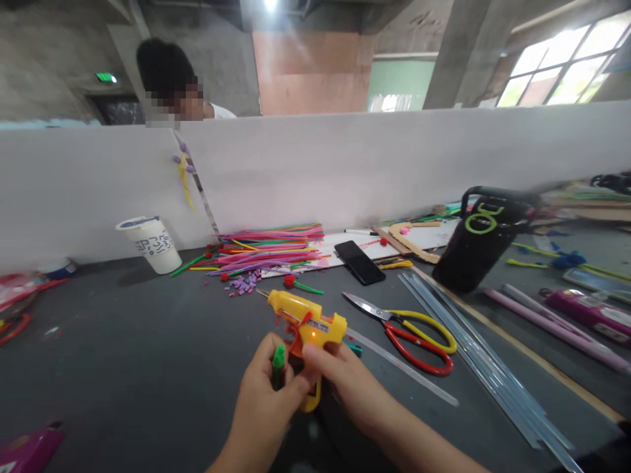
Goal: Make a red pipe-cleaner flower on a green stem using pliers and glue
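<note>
A yellow hot glue gun (315,325) with a lit orange light is gripped by my right hand (345,374), its nozzle aimed up and to the left. A clear glue stick (404,364) sticks out of its back end. My left hand (269,394) is closed around a green pipe cleaner (279,358), whose tip pokes up between thumb and forefinger; its fingers meet the glue gun's handle. Beyond the nozzle lie small purple pieces (244,282) and a red pom-pom on a green stem (290,281). Scissors (409,325) with red and yellow handles rest to the right.
Pipe cleaners (271,249) lie heaped by the white partition (320,171), near a phone (359,261). A white cup (152,246) stands at left, a black bottle (478,243) at right. Clear glue sticks (483,355) lie right. Behind the partition is a person (167,72).
</note>
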The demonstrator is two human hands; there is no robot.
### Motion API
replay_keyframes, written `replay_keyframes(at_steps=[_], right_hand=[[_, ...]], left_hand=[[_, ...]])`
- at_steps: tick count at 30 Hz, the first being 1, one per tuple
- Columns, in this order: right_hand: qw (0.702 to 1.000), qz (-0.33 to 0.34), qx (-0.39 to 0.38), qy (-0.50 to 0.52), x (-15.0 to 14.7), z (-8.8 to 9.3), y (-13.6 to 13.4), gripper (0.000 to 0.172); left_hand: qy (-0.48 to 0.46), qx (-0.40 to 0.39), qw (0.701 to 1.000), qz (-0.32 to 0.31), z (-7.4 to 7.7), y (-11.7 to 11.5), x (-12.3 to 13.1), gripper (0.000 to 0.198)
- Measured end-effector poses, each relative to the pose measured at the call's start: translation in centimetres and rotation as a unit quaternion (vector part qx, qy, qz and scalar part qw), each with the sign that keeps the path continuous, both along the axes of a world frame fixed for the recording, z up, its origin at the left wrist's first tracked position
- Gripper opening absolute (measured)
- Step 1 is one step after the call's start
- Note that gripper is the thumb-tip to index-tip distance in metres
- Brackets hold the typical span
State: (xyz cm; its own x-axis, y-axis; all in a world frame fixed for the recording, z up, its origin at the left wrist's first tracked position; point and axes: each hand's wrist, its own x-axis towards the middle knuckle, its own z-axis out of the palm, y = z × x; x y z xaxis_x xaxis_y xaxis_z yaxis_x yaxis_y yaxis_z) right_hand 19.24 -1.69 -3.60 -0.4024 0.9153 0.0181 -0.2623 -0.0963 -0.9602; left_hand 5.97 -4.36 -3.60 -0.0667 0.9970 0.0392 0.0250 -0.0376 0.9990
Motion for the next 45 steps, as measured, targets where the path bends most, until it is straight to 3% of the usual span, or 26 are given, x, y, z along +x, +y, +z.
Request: replay_keyframes(at_steps=[2,3,4,6,9,15,17,21,25,29,31,34,37,40,43,45], right_hand=[[0.998,0.02,0.05,-0.045,2.1,0.4,1.0,0.044],[0.979,-0.02,0.151,-0.135,3.3,0.7,1.6,0.039],[0.966,-0.074,0.183,-0.164,4.3,0.9,2.3,0.032],[0.938,-0.192,0.215,-0.195,5.9,1.2,3.3,0.018],[0.87,-0.349,0.272,-0.217,7.0,2.2,3.9,0.014],[0.764,-0.441,0.401,-0.248,8.3,6.0,3.7,0.013],[0.737,-0.421,0.452,-0.274,7.5,6.9,3.4,0.01],[0.698,-0.217,0.587,-0.349,3.6,6.6,2.7,0.012],[0.638,-0.152,0.642,-0.397,0.7,5.6,3.1,0.019],[0.585,-0.08,0.674,-0.443,0.3,5.5,3.8,0.02],[0.574,-0.059,0.677,-0.456,0.5,5.5,3.9,0.022],[0.587,-0.031,0.669,-0.456,0.5,5.4,4.0,0.024],[0.64,-0.018,0.636,-0.431,0.4,4.9,4.4,0.021],[0.729,-0.053,0.565,-0.383,0.5,4.5,5.0,0.014],[0.832,-0.112,0.449,-0.305,0.8,4.5,5.2,0.009],[0.892,-0.113,0.363,-0.243,0.9,4.6,5.2,0.009]], left_hand=[[0.003,0.015,1.0,0.01,0.3,0.3,-0.8,0.034],[0.006,0.028,0.999,0.025,0.4,0.5,-1.1,0.033],[0.027,0.036,0.998,0.048,0.6,0.7,-1.4,0.032],[0.097,0.065,0.99,0.084,0.8,1.1,-1.8,0.031],[0.122,0.078,0.985,0.095,1.1,1.3,-1.7,0.031],[0.151,0.107,0.976,0.112,1.7,0.8,-1.3,0.029],[0.182,0.121,0.968,0.122,1.7,0.6,-1.4,0.026],[0.241,0.141,0.951,0.134,1.4,0.4,-1.3,0.022],[0.283,0.124,0.948,0.08,1.1,0.2,-1.3,0.02],[0.307,0.11,0.943,0.059,1.1,0.0,-1.3,0.022],[0.315,0.109,0.941,0.059,1.2,0.0,-1.3,0.023],[0.321,0.108,0.939,0.061,1.2,0.0,-1.2,0.025],[0.318,0.098,0.941,0.059,1.1,0.2,-1.3,0.024],[0.292,0.071,0.953,0.05,1.1,0.4,-1.3,0.023],[0.244,0.047,0.967,0.048,1.3,0.7,-1.4,0.021],[0.208,0.04,0.976,0.056,1.5,1.0,-1.7,0.019]])
